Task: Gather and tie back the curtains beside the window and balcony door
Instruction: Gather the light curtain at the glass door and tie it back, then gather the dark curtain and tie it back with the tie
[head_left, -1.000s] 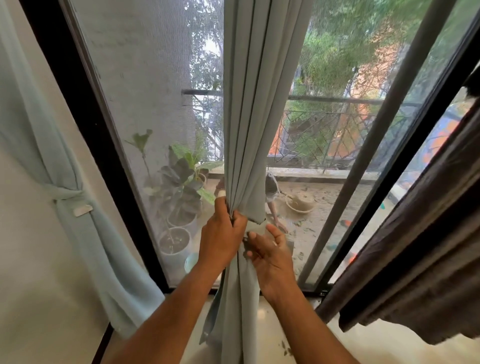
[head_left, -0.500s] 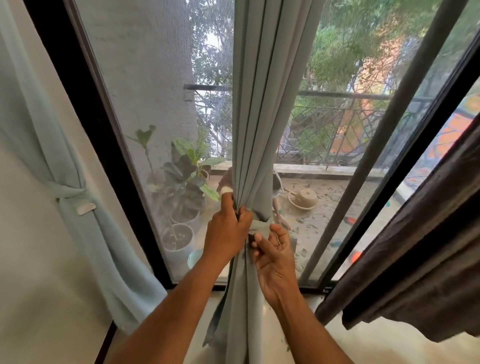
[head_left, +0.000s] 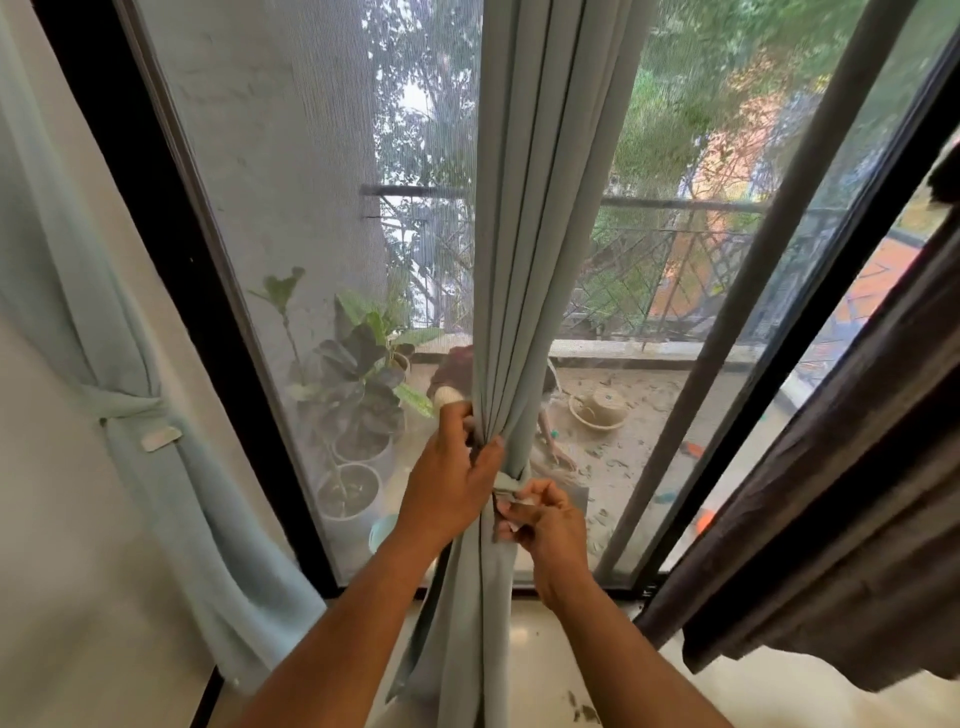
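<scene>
A pale blue-grey curtain hangs bunched in front of the balcony door's glass. My left hand grips the gathered folds at waist height, thumb on the near side. A matching tie-back band wraps round the bundle just right of that hand. My right hand pinches the band's loose end close against the curtain. At the far left a second pale curtain hangs against the wall, cinched by its own tie-back.
A dark brown curtain hangs at the right edge. The black door frame slants down the left. Behind the glass are potted plants and a balcony railing.
The tie-back band now wraps round the bundle. My right hand has shifted from the fold's side to the band's end, slightly lower and to the right. My left hand keeps its grip.
</scene>
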